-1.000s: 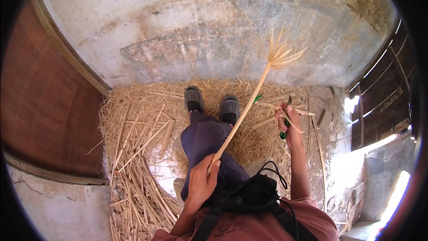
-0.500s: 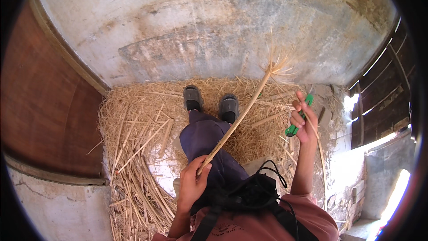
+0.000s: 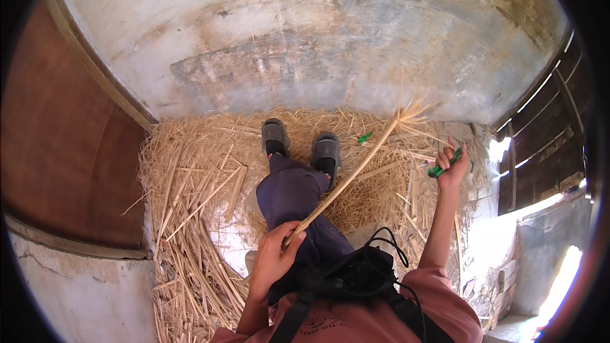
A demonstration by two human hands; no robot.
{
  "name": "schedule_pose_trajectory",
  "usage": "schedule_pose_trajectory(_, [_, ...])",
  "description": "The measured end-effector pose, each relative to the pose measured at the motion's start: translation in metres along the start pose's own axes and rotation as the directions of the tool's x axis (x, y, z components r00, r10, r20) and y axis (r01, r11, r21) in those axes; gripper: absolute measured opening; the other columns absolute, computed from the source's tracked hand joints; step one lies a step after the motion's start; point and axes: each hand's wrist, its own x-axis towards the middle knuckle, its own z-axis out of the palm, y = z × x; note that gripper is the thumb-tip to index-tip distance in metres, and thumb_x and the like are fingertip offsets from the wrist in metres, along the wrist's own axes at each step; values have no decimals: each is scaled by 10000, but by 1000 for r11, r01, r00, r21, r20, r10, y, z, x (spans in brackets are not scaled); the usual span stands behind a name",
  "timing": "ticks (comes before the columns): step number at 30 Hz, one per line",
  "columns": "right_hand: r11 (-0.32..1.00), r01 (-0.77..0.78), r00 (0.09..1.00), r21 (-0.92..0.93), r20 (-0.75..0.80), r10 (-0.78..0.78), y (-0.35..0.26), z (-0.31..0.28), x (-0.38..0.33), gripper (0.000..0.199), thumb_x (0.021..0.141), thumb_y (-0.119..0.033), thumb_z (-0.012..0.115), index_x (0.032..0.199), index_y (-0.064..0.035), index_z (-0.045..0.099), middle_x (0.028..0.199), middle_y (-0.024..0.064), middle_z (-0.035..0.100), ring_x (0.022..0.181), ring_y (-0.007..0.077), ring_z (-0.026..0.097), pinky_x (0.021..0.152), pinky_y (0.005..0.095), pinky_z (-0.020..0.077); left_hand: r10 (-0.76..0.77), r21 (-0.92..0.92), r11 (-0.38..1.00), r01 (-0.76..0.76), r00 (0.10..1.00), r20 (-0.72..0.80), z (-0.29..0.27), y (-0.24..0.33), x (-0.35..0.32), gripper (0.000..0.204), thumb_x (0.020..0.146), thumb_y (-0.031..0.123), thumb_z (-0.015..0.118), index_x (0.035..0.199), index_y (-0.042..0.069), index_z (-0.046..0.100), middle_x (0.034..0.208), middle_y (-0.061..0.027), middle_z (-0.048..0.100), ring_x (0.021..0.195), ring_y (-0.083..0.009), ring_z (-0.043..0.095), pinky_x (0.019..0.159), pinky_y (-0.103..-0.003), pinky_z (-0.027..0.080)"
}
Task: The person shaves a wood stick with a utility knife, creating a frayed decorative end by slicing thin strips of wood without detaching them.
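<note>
Pale stalk (image 3: 346, 181), lower end clasped by the left hand (image 3: 274, 253); frayed far tip (image 3: 399, 115) near the right hand (image 3: 452, 166), which curls around a green tool (image 3: 436, 171).

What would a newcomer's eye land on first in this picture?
Probably the long pale stick with its splayed tip, slanting up and right across the middle from the left hand, which grips its lower end. Next comes the bright green tool in the right hand, right of the stick. Around the feet, loose straw covers much of the floor, with a heap of pale strips at lower left.
</note>
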Motion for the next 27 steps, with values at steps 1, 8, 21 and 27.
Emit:
schedule_pose_trajectory(1, [986, -33, 999, -166, -48, 26, 6, -8, -5, 640, 1141, -582, 521, 1440, -22, 594, 759, -18, 506, 537, 82, 398, 461, 259, 311, 23, 10, 1000, -23, 999, -24, 4, 1, 3, 245, 1055, 150, 747, 1235, -15, 757, 794, -86, 696, 669, -118, 587, 605, -305, 449])
schedule_pose_trajectory(8, [-57, -74, 734, -996, -93, 672, 44, -9, -66, 645, 1108, -682, 544, 1232, -71, 707, 735, -51, 493, 580, 59, 402, 513, 244, 314, 27, -71, 997, -35, 993, -117, 23, 2, 29, 299, 1140, 181, 638, 1313, -40, 743, 771, -15, 622, 685, -68, 519, 613, -276, 421])
schedule_pose_trajectory(21, [44, 824, 560, -565, 824, 86, 75, 168, -166, 265, 1052, -288, 746, 1151, -45, 712, 924, 105, 699, 779, 240, 740, 666, 368, 566, 6, -314, 949, -7, 1000, -3, 30, 53, 36, 346, 1140, 122, 626, 1449, -20, 688, 820, -41, 550, 727, -104, 504, 648, -292, 426])
schedule_pose_trajectory(27, [-65, 917, 400, -395, 901, 170, 79, 191, -187, 354, 959, -344, 837, 1148, -65, 730, 910, 70, 679, 726, 271, 728, 617, 400, 575, 101, -259, 960, -110, 994, -47, 32, 65, 34, 377, 1121, 103, 660, 1479, -16, 671, 842, -74, 565, 732, -152, 527, 675, -321, 455])
